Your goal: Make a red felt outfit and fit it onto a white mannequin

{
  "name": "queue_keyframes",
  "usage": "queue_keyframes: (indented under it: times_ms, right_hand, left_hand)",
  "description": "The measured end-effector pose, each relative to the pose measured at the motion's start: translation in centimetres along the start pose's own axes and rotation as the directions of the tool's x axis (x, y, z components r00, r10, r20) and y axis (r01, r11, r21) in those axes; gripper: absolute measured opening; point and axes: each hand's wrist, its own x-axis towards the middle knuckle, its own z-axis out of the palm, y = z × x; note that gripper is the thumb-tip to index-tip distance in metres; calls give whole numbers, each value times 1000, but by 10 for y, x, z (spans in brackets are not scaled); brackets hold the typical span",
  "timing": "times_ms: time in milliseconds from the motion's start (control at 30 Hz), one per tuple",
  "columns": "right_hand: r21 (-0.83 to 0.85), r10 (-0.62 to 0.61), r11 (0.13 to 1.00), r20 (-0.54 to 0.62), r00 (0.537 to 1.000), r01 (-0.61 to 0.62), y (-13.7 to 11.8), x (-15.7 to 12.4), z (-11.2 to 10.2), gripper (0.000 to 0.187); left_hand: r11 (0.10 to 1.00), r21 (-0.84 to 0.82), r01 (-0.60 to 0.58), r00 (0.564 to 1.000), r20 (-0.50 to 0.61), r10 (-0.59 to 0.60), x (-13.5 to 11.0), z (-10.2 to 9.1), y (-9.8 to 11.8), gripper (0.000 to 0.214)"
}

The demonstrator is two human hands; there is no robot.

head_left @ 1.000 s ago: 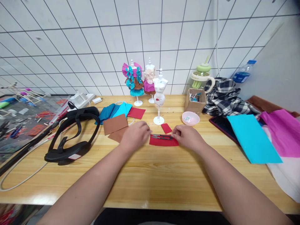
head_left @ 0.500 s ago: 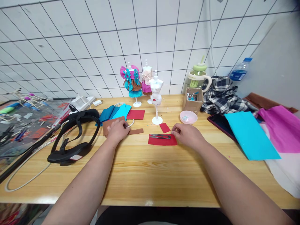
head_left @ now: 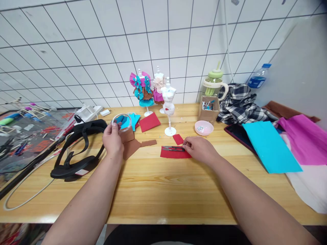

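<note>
Left hand (head_left: pixel 112 140) has raised a thin clear ring (head_left: pixel 122 115).

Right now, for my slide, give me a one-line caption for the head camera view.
Left hand holds a clear ring above brown felt; right hand rests by thread snips on red felt.

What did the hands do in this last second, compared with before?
The left hand left the snips, went left over the brown pieces and lifted a clear ring off the table. The right hand stayed by the snips on the red piece.
</note>
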Motion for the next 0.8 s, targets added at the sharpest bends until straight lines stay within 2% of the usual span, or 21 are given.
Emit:
queue_keyframes:
  times_ms: [67,133,200,233,267,300,367,467,533,600,733,800]
  right_hand:
    - [9,-13,1000,-6,1000,13,-1,1,2,13]
    - [29,-31,999,-31,999,32,-2,1,5,12]
    - [80,-54,995,-89,995,61,-6,-1,9,13]
    - [120,-74,989,-127,989,89,-9,-2,11,18]
    - [166,-99,978,-171,980,128,-12,-4,12,25]
    - [210,-128,962,-218,968,174,-15,-6,14,32]
    - [276,-194,919,-307,932,283,-22,-10,16,46]
    - [317,-255,862,-402,879,395,-29,-15,17,58]
    - [328,-269,845,-422,866,423,-32,-16,17,59]
    - [311,-281,847,-426,860,431,-32,-15,17,52]
    - [228,-335,858,-431,838,460,-29,-13,17,38]
    - [211,-344,860,-432,833,465,-28,-12,16,30]
  left_hand:
    - [977,-203,57,994,-76,-74,4,0,5,11]
    - [953,-299,52,994,-73,-77,1,4,14,11]
    - [940,-337,63,998,33,-55,-11,11,26,15]
    - [914,-384,129,975,217,-47,-21,15,32,17]
    - [894,-397,210,920,389,-43,-33,19,38,23]
    - [886,-365,287,845,531,-56,-46,23,43,30]
    - [882,-210,422,644,754,-129,-73,30,49,36]
    - [895,3,447,380,905,-192,-104,33,48,31]
    - [893,86,443,263,939,-221,-115,32,46,30]
    - [898,128,422,203,951,-232,-121,31,46,30]
    - [932,183,312,161,957,-242,-124,29,52,29]
    - [932,212,294,144,954,-262,-125,29,56,29]
